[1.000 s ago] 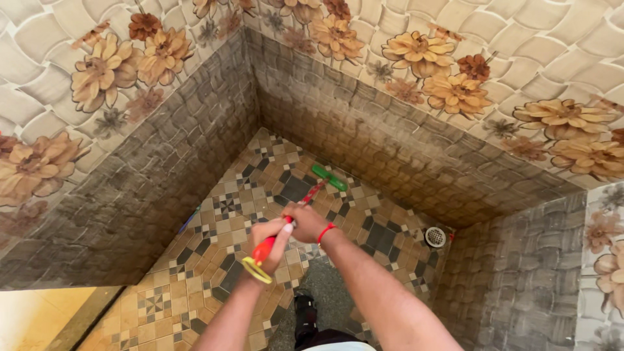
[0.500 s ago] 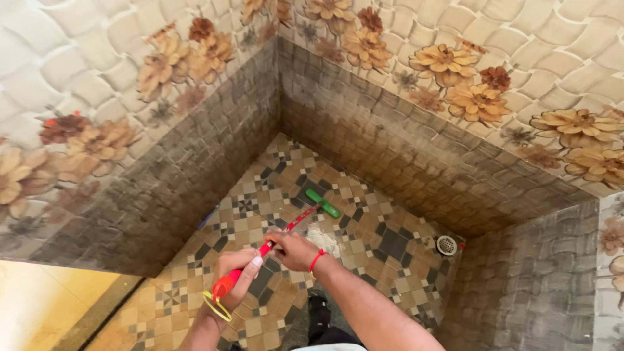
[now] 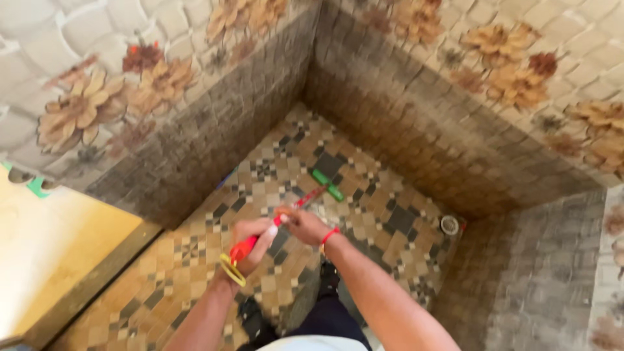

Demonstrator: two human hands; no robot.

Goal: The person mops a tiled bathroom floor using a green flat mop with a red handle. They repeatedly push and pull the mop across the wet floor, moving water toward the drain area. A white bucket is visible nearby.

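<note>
A long-handled scrub brush with a red handle [image 3: 296, 205], a yellow loop at its near end and a green head [image 3: 327, 184] rests its head on the patterned tile floor [image 3: 377, 208]. My left hand [image 3: 250, 244] grips the near end of the handle by the yellow loop. My right hand [image 3: 305, 225], with a red band at the wrist, holds the handle further along. The green head lies near the middle of the floor, below the corner where two walls meet.
Tiled walls with brown flower patterns [image 3: 130, 97] close in the floor on the left, back and right. A round drain [image 3: 449, 225] sits at the right wall's foot. A yellow door panel [image 3: 58, 253] stands at the left. My dark shoes [image 3: 328, 276] are on the floor below.
The view has swung to the right and down, so the corner sits higher and the door shows more. Both hands keep hold of the brush; its head stays on the floor.
</note>
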